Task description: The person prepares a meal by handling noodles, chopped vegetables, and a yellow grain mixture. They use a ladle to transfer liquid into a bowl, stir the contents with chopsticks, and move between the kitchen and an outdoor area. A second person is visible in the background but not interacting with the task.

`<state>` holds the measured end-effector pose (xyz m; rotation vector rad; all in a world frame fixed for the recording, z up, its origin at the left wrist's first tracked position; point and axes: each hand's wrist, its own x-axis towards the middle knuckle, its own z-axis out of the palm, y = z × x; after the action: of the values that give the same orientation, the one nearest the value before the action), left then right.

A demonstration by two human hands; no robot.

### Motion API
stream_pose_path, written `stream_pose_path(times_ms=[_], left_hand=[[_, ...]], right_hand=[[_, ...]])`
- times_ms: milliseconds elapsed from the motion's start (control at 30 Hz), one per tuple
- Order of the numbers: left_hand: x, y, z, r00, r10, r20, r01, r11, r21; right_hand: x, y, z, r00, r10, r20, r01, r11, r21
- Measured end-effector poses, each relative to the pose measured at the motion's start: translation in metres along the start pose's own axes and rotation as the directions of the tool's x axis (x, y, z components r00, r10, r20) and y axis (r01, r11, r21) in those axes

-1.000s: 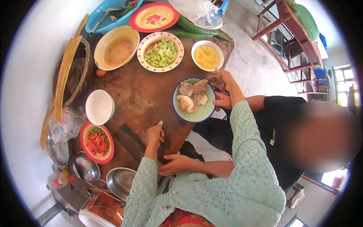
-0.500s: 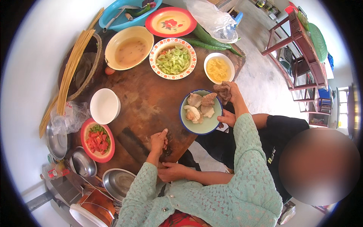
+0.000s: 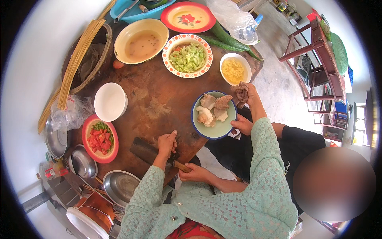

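1. Your right hand point(image 3: 252, 96) is grasping a brown lump point(image 3: 239, 93); I cannot tell if it is meat or cloth. The lump is between the blue-rimmed bowl point(image 3: 216, 131) and the small bowl of yellow food point(image 3: 246, 68).
2. Hold the lump firmly but without squeezing, because its surface looks soft and wrinkled, and I judge that it could tear or drip.
3. Be careful not to let it touch the yellow food, which is very near.
4. The blue-rimmed bowl, with pale pieces point(image 3: 207, 101) inside, is at the table edge. A co-worker's hand point(image 3: 242, 125) grips its rim, so avoid pushing against it.
5. Your left hand point(image 3: 166, 144) has curled fingers; whether something is inside, I cannot tell.
6. This hand is just beside the knife point(image 3: 144, 150). The co-worker's other hand point(image 3: 195, 173) holds its handle, so please mind the blade under your wrist.
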<state>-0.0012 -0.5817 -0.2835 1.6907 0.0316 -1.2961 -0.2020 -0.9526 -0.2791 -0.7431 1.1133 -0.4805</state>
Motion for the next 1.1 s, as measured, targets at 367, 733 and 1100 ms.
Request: stream_pose_path(times_ms=[367,733,1100], left_hand=[[0.003,-0.005,0.000,1.000,-0.003,-0.012,0.003,1.000,-0.004],[0.003,-0.004,0.001,1.000,0.007,-0.015,-0.007,1.000,0.018],[0.002,-0.005,0.001,1.000,0.009,-0.016,-0.009,0.999,0.036]], right_hand=[[0.003,0.011,0.005,0.999,0.010,0.035,-0.012,0.999,0.037],[-0.002,0.008,0.006,0.995,-0.073,0.069,0.067,0.994,0.091],[-0.018,-0.017,0.018,1.000,-0.007,0.022,0.008,0.998,-0.056]])
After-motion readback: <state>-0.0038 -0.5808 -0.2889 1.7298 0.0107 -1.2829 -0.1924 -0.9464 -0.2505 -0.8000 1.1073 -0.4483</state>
